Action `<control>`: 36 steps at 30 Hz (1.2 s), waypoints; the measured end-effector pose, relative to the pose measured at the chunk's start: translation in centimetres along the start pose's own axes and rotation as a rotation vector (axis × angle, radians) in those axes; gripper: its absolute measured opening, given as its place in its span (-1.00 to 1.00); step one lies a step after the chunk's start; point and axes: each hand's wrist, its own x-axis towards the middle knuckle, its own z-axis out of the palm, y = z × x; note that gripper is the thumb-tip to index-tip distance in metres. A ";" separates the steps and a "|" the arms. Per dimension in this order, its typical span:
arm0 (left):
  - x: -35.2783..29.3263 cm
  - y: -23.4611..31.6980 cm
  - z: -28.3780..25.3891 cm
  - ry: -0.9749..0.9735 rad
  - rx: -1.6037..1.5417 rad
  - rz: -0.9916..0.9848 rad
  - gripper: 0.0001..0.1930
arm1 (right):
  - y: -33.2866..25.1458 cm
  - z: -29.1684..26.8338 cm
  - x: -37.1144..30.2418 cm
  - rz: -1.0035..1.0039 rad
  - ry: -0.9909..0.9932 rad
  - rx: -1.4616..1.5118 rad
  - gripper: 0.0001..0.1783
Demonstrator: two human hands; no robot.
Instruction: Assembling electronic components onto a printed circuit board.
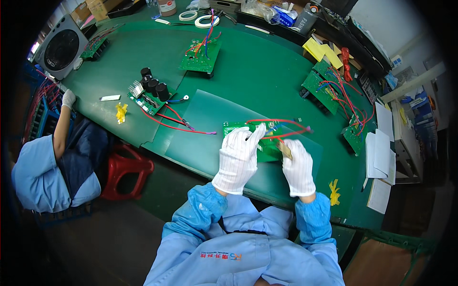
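Observation:
A green circuit board (272, 155) lies on the smooth mat before me, with red and blue wires (267, 120) arching over it. My left hand (237, 159), in a white striped glove, is closed at the board's left side, its fingers bunched over the edge beside the wires. At the board's right side my right hand (299, 168), gloved alike, is closed round a small flat tan piece (285, 149), whose kind I cannot make out. The gloves hide part of the board.
Left stands a board with black capacitors (155, 89); more wired boards (200, 55) lie ahead and right (322, 90). Yellow tape scraps (335, 192) and papers (378, 157) lie at the right. A co-worker's gloved hand (68, 98) is near a fan (62, 47); a red stool (126, 169) stands left.

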 end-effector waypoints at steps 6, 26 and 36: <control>0.0 2.2 -1.5 -0.172 -0.115 0.183 -0.38 | -1.6 -1.6 -6.8 0.209 -0.092 0.205 -0.73; -2.7 3.3 1.1 -0.128 -0.238 0.399 -0.21 | 1.2 -6.7 -1.6 0.125 -0.186 0.240 -0.65; -4.5 2.7 2.8 0.023 -0.098 0.572 -0.55 | -0.5 -8.0 -3.1 0.132 -0.317 -0.082 -0.50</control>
